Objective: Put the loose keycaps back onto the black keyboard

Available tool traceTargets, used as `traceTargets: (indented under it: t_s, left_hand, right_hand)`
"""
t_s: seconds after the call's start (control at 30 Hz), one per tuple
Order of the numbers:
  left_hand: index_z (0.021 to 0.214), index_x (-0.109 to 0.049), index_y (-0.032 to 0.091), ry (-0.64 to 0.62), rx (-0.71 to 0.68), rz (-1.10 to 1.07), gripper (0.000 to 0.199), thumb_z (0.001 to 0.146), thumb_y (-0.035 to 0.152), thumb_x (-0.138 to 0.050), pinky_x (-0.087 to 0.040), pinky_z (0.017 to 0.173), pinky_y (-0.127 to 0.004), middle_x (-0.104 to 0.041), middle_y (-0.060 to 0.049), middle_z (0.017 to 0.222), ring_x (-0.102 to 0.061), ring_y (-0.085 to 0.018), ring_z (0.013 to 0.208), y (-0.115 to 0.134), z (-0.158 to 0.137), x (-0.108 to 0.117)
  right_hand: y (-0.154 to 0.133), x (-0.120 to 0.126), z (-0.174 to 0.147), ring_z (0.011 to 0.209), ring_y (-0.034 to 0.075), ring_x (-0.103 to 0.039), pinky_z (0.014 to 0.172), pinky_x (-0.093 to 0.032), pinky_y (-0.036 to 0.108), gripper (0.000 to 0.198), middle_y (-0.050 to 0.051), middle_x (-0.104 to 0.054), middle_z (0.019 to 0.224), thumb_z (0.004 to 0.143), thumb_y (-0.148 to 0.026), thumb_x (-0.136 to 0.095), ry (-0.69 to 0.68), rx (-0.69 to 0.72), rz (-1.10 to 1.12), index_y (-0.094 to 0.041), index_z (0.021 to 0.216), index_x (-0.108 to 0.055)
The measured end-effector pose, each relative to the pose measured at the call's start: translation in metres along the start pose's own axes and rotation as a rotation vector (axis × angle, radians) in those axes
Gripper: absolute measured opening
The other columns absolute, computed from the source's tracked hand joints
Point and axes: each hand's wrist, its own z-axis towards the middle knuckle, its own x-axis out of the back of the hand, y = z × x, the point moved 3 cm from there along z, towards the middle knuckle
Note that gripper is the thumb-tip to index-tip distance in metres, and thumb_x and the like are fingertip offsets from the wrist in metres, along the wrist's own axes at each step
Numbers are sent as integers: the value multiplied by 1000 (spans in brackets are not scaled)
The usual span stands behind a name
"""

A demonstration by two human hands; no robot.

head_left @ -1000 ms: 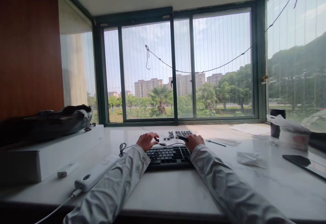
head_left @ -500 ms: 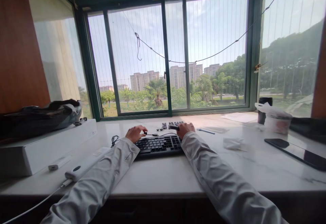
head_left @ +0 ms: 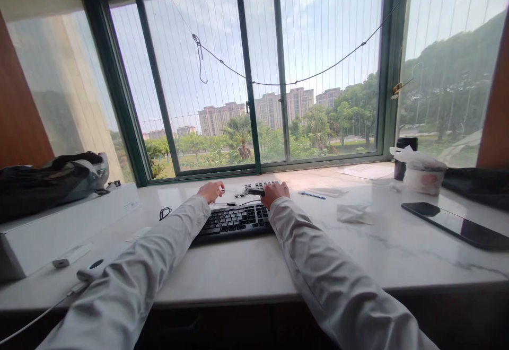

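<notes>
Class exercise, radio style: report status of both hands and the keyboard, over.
Left hand resting beyond the keyboard, near a thin black cable. Right hand gripping a small dark tool. Loose keycaps scattered just ahead.

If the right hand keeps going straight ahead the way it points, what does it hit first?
Probably the loose keycaps lying just beyond the right hand, which grips a small dark tool; past them, bare counter up to the window. Depth is uncertain.

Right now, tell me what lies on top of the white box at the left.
A dark bag lies along the white box. What the bag holds, and the box top beneath it, are hidden.
</notes>
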Motion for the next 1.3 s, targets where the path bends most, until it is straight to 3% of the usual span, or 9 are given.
traceTargets:
  t_s: [0.23,0.47,0.8,1.3]
  left_hand:
    - [103,-60,23,-77,49,-31,23,86,35,-51,-47,63,-23,-74,1,92,-63,-9,52,11,26,-20]
    - [101,-61,28,-123,44,-13,21,84,39,-54,-46,64,-22,-74,3,86,-63,-11,58,6,35,-37]
    - [97,-67,28,-100,24,1,20,80,38,-63,-44,78,-23,-68,-1,110,-62,-18,94,1,46,-46]
    - [99,-70,27,-84,55,48,27,78,43,-61,-45,80,-27,-69,-6,112,-61,-23,100,4,50,-51]
  right_hand:
    - [-1,-4,1,86,22,-63,93,-32,42,24,12,-70,93,86,-31,-47,-19,1,1,-17,91,-66]
    - [-3,-5,3,83,22,-64,94,-31,42,24,10,-71,91,87,-26,-46,-3,4,26,-18,95,-67]
    - [-5,-3,0,86,22,-64,98,-31,43,24,11,-70,94,83,-29,-50,-33,0,13,-18,94,-68]
    - [-3,-7,3,91,23,-63,98,-33,43,26,12,-70,101,85,-31,-50,-57,-1,8,-18,96,-69]
